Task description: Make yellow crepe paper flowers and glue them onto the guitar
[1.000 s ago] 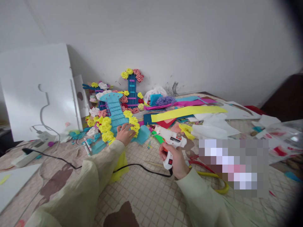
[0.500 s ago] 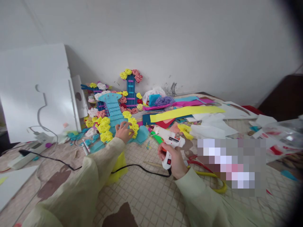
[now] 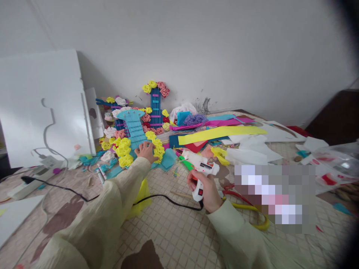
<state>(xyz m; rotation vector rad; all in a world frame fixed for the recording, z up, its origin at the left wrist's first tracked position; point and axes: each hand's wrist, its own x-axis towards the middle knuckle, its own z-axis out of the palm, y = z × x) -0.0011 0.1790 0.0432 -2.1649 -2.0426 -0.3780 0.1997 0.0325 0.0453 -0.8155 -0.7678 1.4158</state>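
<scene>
My left hand [image 3: 146, 152] rests with fingers apart on the lower part of a light blue paper guitar [image 3: 135, 129], beside its yellow crepe-paper flowers [image 3: 158, 148]. The fingertips touch the guitar or the flower at its right edge; which one is partly hidden. More yellow flowers [image 3: 123, 149] line the guitar's left side. In my right hand [image 3: 211, 191] is a white hot glue gun [image 3: 199, 161], gripped by its handle, its nozzle pointing left toward the guitar. A black cord [image 3: 171, 201] trails from the handle across the table.
Two darker blue flowered guitars [image 3: 155, 112] stand against the wall. A yellow paper strip [image 3: 221, 134] and white scraps [image 3: 249, 151] lie at the back right. Yellow-handled scissors [image 3: 262, 222] lie near my right sleeve. A power strip [image 3: 36, 181] is at the left, beside a white board [image 3: 39, 108].
My left hand has shifted slightly and its fingers lie flatter on the guitar. My right hand and the glue gun have stayed in place.
</scene>
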